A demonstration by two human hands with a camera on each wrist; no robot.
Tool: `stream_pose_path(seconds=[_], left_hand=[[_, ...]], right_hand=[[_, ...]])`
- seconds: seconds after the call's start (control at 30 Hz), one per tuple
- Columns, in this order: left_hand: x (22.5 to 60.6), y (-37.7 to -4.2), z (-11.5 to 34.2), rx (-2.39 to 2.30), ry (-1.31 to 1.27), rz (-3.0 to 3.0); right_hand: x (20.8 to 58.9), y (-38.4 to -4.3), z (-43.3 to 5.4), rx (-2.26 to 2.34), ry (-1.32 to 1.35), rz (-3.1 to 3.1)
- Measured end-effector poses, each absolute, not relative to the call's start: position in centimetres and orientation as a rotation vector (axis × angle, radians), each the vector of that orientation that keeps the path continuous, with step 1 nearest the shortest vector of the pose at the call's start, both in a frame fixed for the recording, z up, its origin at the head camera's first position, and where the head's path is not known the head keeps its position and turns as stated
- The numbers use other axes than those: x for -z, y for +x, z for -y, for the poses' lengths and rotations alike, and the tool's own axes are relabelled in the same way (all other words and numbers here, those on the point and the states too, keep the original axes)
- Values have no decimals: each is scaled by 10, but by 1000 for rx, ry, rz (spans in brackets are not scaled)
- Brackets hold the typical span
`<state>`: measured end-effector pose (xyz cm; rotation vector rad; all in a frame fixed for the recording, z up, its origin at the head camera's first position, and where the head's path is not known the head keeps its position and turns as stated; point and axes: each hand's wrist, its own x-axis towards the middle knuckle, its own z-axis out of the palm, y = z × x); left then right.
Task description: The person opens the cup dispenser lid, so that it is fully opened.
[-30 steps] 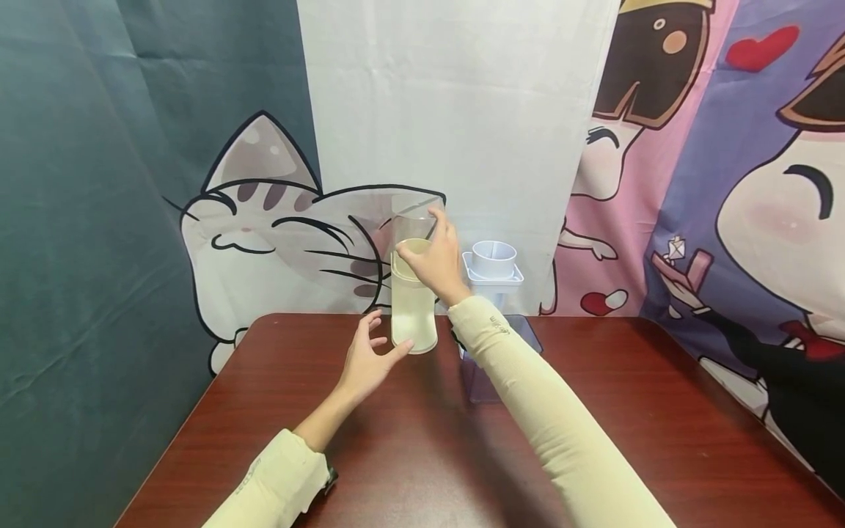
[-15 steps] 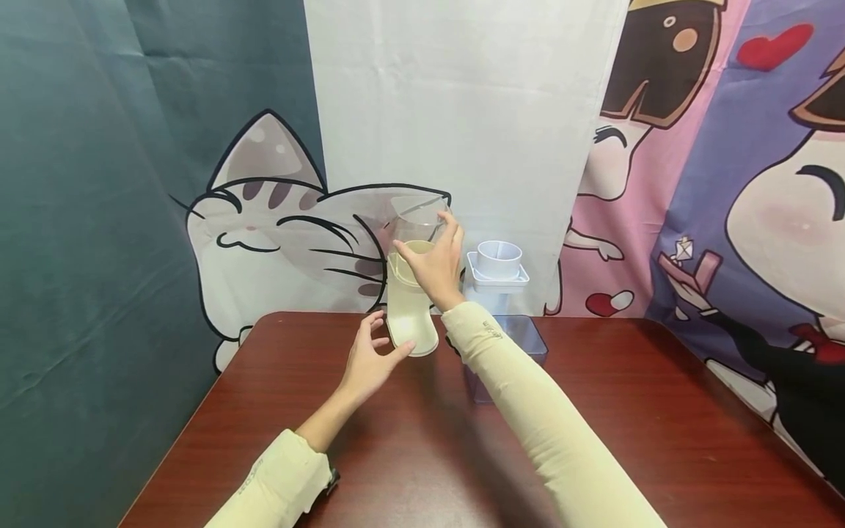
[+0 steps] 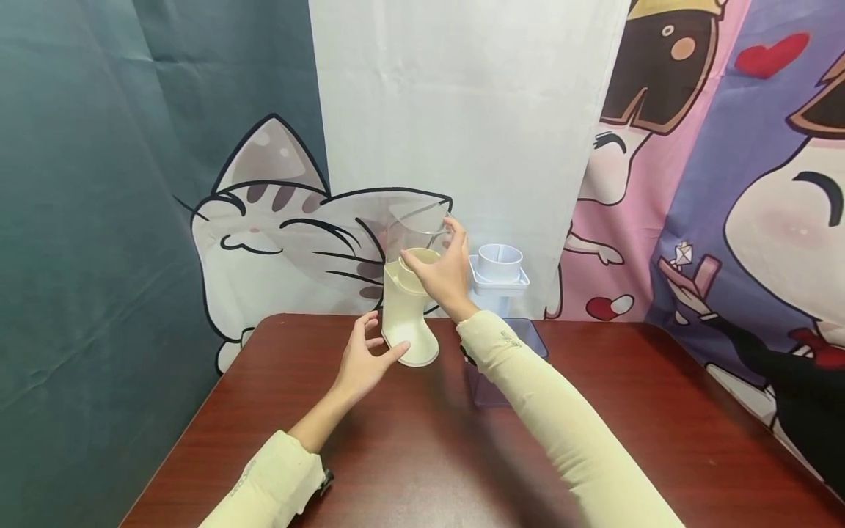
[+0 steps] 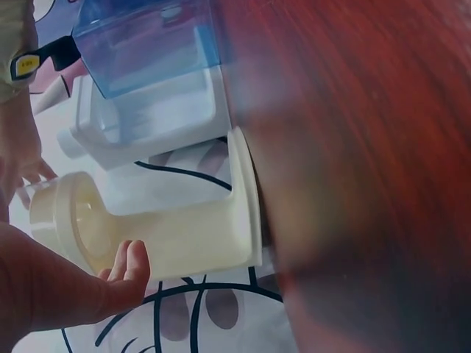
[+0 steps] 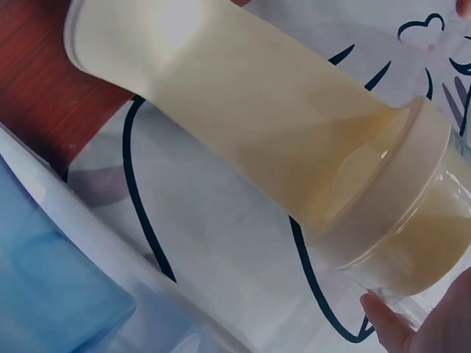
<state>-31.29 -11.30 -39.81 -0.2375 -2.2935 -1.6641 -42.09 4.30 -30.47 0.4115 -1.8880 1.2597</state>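
Note:
A cream stand (image 3: 403, 315) with a curved column, a flared base and a ring at its top stands near the back of the table. A clear cylinder (image 3: 417, 220) rises from the ring. My right hand (image 3: 445, 271) grips the cylinder just above the ring, thumb in front and fingers on the right side. My left hand (image 3: 361, 359) is held low beside the base with fingers spread and thumb in front of it; whether it touches cannot be told. The left wrist view shows left fingers (image 4: 132, 268) by the cream column (image 4: 184, 235).
Right of the stand is a white holder (image 3: 499, 275) with a round collar. A translucent blue box (image 3: 491, 381) sits in front of it, partly behind the right sleeve. The red-brown table (image 3: 422, 455) meets a printed cloth backdrop (image 3: 449, 95).
The cream stand and clear cylinder have turned and tilted a little in my right hand's grip, so the column's curve shows more. The left hand has hardly moved.

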Motion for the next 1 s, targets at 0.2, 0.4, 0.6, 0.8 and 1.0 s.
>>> stream_pose_path(seconds=[0.2,0.4,0.6,0.8,1.0], left_hand=[[396,-313,118,1661,-238,2305],[396,-312,126,1682,-282,2296],[393,-308,135,1732,-378,2307],[390,-305,139,1760,-440,2314],[382,-296,138,1858,-465,2280]], right_hand=[[304,-412,-52,-1296,484,1901],[302,-402,-58,-1350,570,1896],[302,-391,-65,-1394,622,1933],[301,-378,-75,-1474,702,1941],[300,-360,-86,-1545,788,1949]])
